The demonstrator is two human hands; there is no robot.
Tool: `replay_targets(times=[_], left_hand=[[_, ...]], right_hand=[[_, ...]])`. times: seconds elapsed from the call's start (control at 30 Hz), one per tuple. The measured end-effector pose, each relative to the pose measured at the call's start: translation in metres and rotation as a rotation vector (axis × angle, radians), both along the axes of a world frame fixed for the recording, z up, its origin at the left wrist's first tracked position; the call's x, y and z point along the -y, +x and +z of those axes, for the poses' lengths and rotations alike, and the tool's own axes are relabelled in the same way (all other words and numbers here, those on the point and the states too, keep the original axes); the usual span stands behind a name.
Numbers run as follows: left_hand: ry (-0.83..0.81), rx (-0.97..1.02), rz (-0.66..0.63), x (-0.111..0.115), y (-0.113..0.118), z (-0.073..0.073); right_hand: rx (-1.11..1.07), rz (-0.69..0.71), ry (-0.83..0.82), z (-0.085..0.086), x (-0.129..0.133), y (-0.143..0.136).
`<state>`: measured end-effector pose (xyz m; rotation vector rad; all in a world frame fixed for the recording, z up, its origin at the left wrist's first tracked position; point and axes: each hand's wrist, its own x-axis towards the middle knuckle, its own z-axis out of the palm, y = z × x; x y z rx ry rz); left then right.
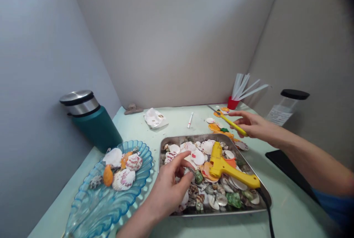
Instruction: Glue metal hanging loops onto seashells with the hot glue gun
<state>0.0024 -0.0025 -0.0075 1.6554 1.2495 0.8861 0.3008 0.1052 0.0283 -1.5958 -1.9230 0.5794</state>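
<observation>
My left hand (173,182) is over the left side of a metal tray (221,214) heaped with seashells. Its fingers are curled toward the thumb. Something small and greyish shows between the fingertips, too small to name. Across the tray's right side lies a yellow hot glue gun (229,171), its black cord running off the front edge. Behind the tray, my right hand (251,125) grips a slim yellow-handled tool (231,123) with a thin dark tip pointing to the back left. Orange and white shells (218,129) lie on the table below this tool.
On the left, a blue scalloped dish (110,208) holds several shells, with a teal bottle (95,129) behind it. A crumpled white packet (155,119) and a white pen (190,120) lie behind the tray. Glue sticks (243,87) stand in a red cup (233,103); a clear black-lidded jar (284,107) is right.
</observation>
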Motion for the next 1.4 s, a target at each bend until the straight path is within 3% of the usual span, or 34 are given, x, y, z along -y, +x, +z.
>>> replay_targets(times=[0.13, 0.2, 0.27, 0.47, 0.67, 1.1, 1.4], left_hand=[[0.019, 0.018, -0.003, 0.001, -0.001, -0.002], [0.030, 0.031, -0.003, 0.002, 0.000, -0.002], [0.038, 0.048, -0.006, 0.002, 0.001, -0.003], [0.049, 0.078, 0.006, 0.001, 0.001, -0.005], [0.006, 0.051, -0.008, 0.001, 0.000, -0.003], [0.037, 0.007, 0.010, 0.000, 0.000, -0.004], [0.034, -0.005, 0.010, 0.000, 0.001, -0.001]], right_hand=[[-0.044, 0.371, 0.000, 0.013, 0.071, -0.051], [0.033, 0.470, 0.141, 0.012, 0.096, -0.076], [0.122, 0.462, 0.274, 0.007, 0.108, -0.092], [0.331, 0.435, 0.411, -0.011, 0.105, -0.105], [0.405, 0.442, 0.445, -0.017, 0.106, -0.108], [0.313, 0.469, 0.403, -0.020, 0.111, -0.105], [0.326, 0.458, 0.493, -0.018, 0.114, -0.106]])
